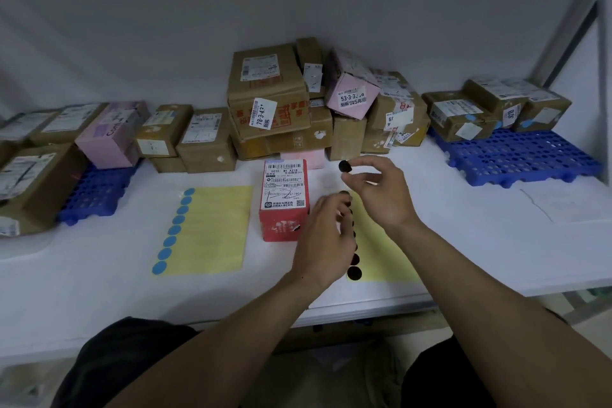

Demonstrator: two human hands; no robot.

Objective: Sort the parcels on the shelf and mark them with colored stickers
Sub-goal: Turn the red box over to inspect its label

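R hand [381, 195] pinches dark sticker [345, 166], centre frame. L hand [326, 237], fingers loose, pins yellow sheet [384, 255] flat, prob. to steady peeling. Red parcel [285, 200] just left: likely target.

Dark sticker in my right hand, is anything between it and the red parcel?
Nothing visible. The dark sticker, pinched by the right hand, has an open path left to the red parcel. The left hand sits lower, by the parcel's near right corner.
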